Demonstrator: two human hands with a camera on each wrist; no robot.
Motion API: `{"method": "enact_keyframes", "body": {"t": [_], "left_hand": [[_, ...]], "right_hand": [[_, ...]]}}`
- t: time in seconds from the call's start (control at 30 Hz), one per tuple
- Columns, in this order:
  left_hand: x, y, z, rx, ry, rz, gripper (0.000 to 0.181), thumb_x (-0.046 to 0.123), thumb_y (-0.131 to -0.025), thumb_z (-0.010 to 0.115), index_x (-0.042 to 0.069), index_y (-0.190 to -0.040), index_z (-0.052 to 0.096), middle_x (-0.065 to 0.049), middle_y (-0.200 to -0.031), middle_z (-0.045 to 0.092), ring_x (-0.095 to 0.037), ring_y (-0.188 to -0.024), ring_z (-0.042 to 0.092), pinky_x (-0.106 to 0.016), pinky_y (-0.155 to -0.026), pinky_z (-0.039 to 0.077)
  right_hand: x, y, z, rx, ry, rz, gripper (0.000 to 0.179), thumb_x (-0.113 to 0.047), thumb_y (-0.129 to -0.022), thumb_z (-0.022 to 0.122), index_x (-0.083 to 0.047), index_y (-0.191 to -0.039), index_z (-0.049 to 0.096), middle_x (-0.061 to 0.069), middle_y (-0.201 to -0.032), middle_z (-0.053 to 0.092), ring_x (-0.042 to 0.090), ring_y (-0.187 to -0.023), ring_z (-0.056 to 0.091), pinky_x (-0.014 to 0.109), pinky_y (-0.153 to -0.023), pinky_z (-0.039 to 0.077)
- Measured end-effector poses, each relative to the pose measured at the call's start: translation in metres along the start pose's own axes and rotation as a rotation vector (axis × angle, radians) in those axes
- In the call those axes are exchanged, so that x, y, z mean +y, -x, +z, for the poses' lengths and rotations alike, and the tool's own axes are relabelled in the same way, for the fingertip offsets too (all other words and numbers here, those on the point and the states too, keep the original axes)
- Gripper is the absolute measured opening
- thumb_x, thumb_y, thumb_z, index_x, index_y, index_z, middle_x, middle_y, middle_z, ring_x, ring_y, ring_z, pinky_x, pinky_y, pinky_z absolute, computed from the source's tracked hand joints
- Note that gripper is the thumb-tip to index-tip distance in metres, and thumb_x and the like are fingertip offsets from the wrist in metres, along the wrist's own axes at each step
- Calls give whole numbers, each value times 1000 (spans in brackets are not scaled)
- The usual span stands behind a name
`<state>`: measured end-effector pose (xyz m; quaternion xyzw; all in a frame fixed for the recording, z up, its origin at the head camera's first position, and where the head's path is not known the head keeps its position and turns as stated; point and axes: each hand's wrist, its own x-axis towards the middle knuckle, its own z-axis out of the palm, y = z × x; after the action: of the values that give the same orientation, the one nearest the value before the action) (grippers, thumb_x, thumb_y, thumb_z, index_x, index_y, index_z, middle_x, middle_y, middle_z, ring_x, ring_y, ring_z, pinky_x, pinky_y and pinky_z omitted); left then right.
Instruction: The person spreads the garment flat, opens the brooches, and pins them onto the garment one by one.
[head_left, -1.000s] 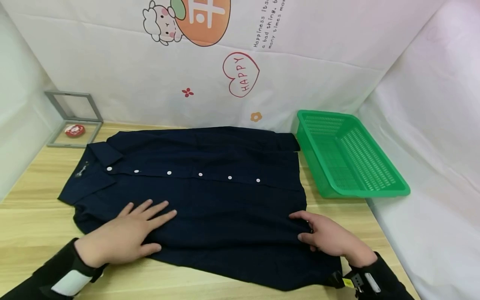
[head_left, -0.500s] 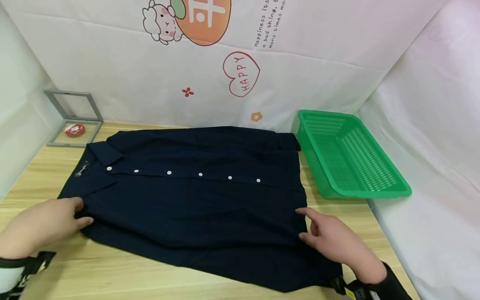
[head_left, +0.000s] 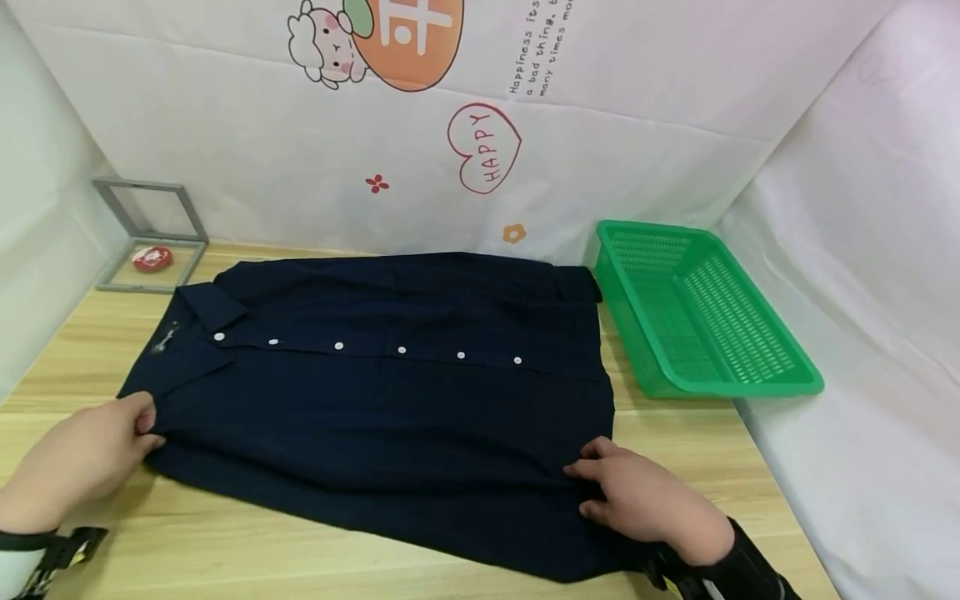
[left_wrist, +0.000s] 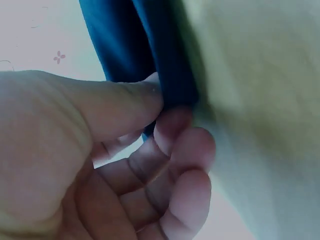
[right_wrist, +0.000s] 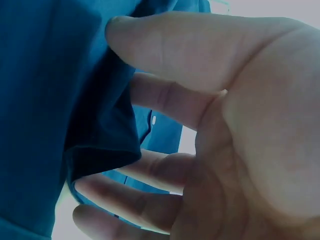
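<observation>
Tabletop (head_left: 337,562): pale wood grain, striped lengthwise. At its far right corner stands a green plastic basket (head_left: 633,333) with perforated walls. At the far left sits a grey double frame (head_left: 168,241), one leaf raised, the other flat; a round red-and-white item (head_left: 152,259) lies within the flat leaf. Rear: white backdrop (head_left: 637,158) printed with a cartoon sheep (head_left: 326,46), an orange shape partly out of view, English lettering, a red heart (head_left: 485,150) reading "HAPPY", and two small flowers. White sheeting (head_left: 862,333) flanks the right side.
</observation>
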<state>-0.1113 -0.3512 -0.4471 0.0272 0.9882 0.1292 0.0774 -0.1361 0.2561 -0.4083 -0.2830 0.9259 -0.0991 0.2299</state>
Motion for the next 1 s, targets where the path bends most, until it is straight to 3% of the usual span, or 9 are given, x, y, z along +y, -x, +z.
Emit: {"method": "enact_keyframes", "body": {"t": [0.1, 0.23, 0.33, 0.4, 0.47, 0.53, 0.63, 0.83, 1.0], "left_hand": [[-2, 0, 0, -48, -31, 21, 27, -1, -91, 65, 9, -75, 46, -1, -65, 43, -18, -56, 45, -36, -53, 40], [5, 2, -9, -83, -103, -5, 26, -4, -93, 56, 9, -71, 49, -2, -64, 47, -20, -57, 46, -38, -52, 42], [16, 0, -16, -9, -133, -15, 19, 3, -91, 62, 4, -74, 54, -8, -66, 50, -24, -57, 49, -42, -53, 44], [25, -5, -16, 55, -147, 30, 17, 11, -88, 71, -4, -86, 63, -19, -78, 58, -35, -67, 58, -50, -61, 50], [31, -11, -12, 52, -158, 69, 40, 23, -87, 77, -9, -108, 65, -33, -99, 59, -49, -88, 60, -61, -75, 49], [32, -16, -8, 3, -161, 103, 65, 35, -85, 79, -13, -125, 59, -44, -122, 49, -60, -109, 50, -70, -87, 41], [28, -24, -5, -105, -151, 89, 80, 49, -86, 74, -13, -131, 54, -50, -130, 39, -65, -115, 42, -73, -89, 38], [27, -41, -22, -183, -166, 117, 71, 50, -89, 70, -14, -120, 61, -44, -118, 52, -60, -108, 51, -66, -82, 47], [47, -71, -45, -83, -172, 222, 38, 29, -95, 68, -7, -102, 66, -20, -92, 66, -38, -82, 64, -56, -74, 51]], "right_hand": [[-3, -1, -2, -16, 12, 7, 41, -24, -87, 79, -11, -125, 70, 11, -123, 54, 23, -97, 61, 43, -81, 52], [-4, -2, -2, -51, 30, 9, 45, -28, -87, 78, -11, -128, 69, 13, -126, 53, 24, -98, 62, 43, -81, 52], [-3, -2, 0, -60, 44, 8, 46, -31, -88, 78, -11, -129, 69, 14, -126, 53, 24, -98, 62, 43, -81, 53], [-3, -2, 1, -57, 50, 7, 46, -32, -88, 78, -12, -129, 69, 13, -126, 53, 24, -97, 63, 42, -80, 53], [-3, -2, 1, -50, 54, 10, 46, -32, -88, 78, -12, -128, 69, 13, -125, 53, 22, -94, 63, 42, -78, 53], [-4, -2, 1, -47, 54, 11, 45, -32, -88, 77, -12, -128, 70, 13, -125, 53, 20, -91, 63, 41, -76, 53], [-4, -2, 0, -39, 62, 3, 43, -31, -88, 77, -10, -126, 71, 13, -122, 54, 17, -86, 62, 40, -74, 53], [-2, -6, -5, -45, 61, -19, 38, -31, -89, 76, -9, -121, 73, 6, -112, 55, 10, -78, 58, 36, -71, 52], [1, -19, -27, -116, 25, -9, 36, -30, -92, 72, -9, -122, 71, 3, -112, 62, 20, -97, 63, 44, -85, 52]]}}
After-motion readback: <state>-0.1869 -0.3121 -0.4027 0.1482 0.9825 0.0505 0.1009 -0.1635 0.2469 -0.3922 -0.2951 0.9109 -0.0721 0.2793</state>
